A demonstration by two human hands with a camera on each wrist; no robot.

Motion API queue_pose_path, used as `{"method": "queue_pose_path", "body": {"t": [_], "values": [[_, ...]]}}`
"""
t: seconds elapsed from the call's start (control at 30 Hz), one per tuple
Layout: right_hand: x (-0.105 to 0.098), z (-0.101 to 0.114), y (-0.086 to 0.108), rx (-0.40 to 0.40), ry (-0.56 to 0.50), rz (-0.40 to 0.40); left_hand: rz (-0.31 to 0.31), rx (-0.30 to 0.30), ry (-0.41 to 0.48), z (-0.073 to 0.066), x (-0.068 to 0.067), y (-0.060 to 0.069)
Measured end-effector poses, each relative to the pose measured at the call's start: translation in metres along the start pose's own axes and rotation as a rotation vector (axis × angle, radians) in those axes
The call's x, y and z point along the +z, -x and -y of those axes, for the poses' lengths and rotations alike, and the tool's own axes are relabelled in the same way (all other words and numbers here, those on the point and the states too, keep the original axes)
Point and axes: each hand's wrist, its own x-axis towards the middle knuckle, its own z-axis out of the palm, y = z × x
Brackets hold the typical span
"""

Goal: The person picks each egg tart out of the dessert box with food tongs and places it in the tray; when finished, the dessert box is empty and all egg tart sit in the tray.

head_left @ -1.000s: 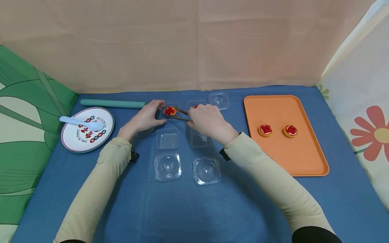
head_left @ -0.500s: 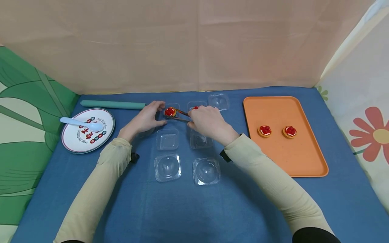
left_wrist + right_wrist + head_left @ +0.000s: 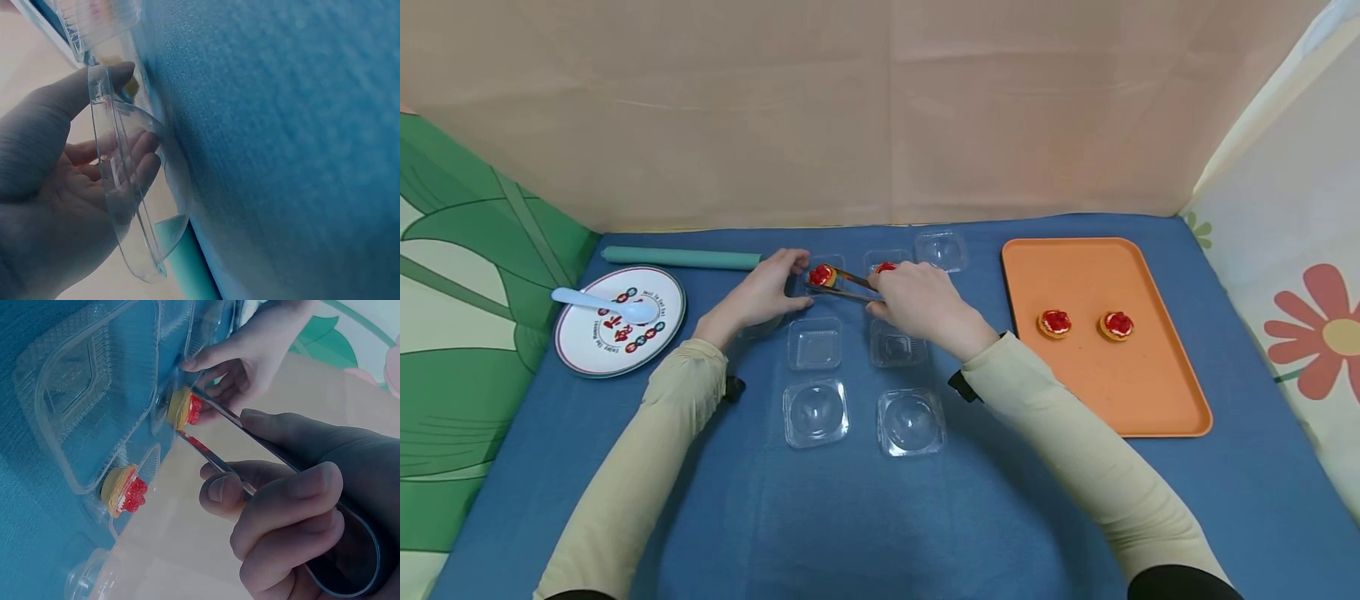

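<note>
My right hand [image 3: 921, 304] holds metal tongs [image 3: 215, 461], their tips around a small tart [image 3: 181, 409] with red topping. That tart is at a clear plastic container [image 3: 833, 260] in the back row; whether it touches the bottom cannot be told. My left hand [image 3: 763, 292] is at the container's left side, thumb and fingers apart and loosely bent. In the left wrist view a clear domed lid [image 3: 178, 169] stands in front of its fingers [image 3: 147, 165]. A second tart [image 3: 128, 490] sits in the neighbouring container, partly behind my right hand in the head view.
An orange tray [image 3: 1112, 375] at right bears two tarts [image 3: 1055, 323]. More clear containers [image 3: 815, 343] and domed lids [image 3: 912, 422] lie in front of my hands. At left are a plate [image 3: 580, 354] with a pale blue spoon [image 3: 636, 312] and a teal roll [image 3: 681, 257].
My right hand and the tongs have shifted slightly to the right, and the tongs' tips stand a little looser about the tart. My left hand keeps its place.
</note>
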Motion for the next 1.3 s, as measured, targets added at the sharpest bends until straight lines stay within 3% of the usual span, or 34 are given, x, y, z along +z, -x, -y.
{"method": "queue_pose_path", "body": {"t": [0.5,1.1,1.3], "values": [[-0.001,-0.005,0.009,0.025,-0.036,0.009,0.0,0.007,-0.007,0.0,0.0,0.0],[-0.013,-0.009,0.044,0.065,-0.034,-0.016,-0.005,0.007,-0.014,0.0,0.001,0.002],[-0.011,-0.013,0.056,0.042,-0.067,-0.041,-0.008,0.008,-0.008,-0.001,0.001,0.002]]}}
